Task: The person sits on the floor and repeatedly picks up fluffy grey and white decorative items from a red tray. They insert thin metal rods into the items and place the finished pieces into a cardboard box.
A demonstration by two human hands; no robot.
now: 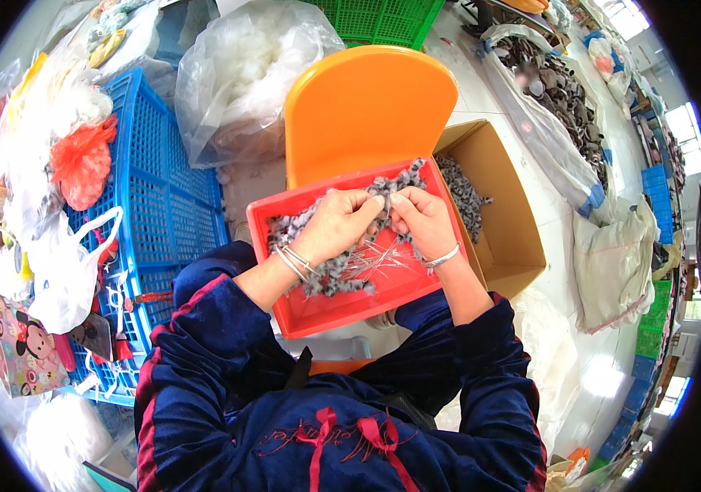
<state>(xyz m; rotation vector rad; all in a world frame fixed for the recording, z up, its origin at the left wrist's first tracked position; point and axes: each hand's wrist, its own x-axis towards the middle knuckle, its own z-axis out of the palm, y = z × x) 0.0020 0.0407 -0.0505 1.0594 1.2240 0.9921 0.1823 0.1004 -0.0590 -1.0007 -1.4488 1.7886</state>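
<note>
A shallow red tray [322, 318] rests above my lap, in front of an orange chair back [371, 107]. In it lie several mottled grey-and-white fluffy plush pieces [338, 279] and a loose bundle of thin, pale wire-like strips [379, 261]. Over the tray's middle, my left hand [336, 223] and my right hand [423, 223] meet with fingertips pinched together. Between them is a small grey plush piece [383, 201], mostly covered by the fingers. Whether a strip is also in the pinch cannot be made out.
An open cardboard box [506, 221] with more grey plush pieces stands right of the tray. To the left is a blue plastic crate [174, 197] hung with bags. A clear bag of white stuffing [252, 74] and a green crate [383, 20] stand behind; a sack of dark pieces [555, 98] lies far right.
</note>
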